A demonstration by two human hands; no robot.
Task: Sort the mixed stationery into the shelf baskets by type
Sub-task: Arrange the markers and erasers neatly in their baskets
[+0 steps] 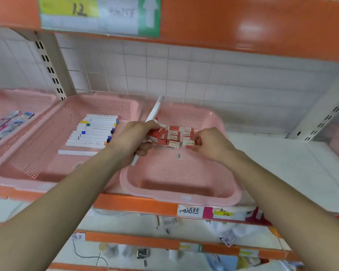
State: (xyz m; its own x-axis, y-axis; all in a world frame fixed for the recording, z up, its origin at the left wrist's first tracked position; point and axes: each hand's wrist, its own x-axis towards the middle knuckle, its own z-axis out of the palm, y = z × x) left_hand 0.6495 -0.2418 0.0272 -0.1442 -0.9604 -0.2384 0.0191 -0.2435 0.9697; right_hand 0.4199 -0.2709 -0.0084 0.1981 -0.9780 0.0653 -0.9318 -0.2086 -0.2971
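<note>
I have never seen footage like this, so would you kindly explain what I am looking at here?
There is no machine: a person wears a camera on the head, looking forward and down at orange metal shelving. The left hand grips a long white marker pen. The right hand is curled at small red-and-white boxes in the right pink plastic mesh basket; whether it grips one is unclear. The middle pink basket holds white markers with coloured caps.

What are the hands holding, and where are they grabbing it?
The left hand grips a long white marker pen around its lower half. The right hand pinches the edge of a small red-and-white cardboard box.
</note>
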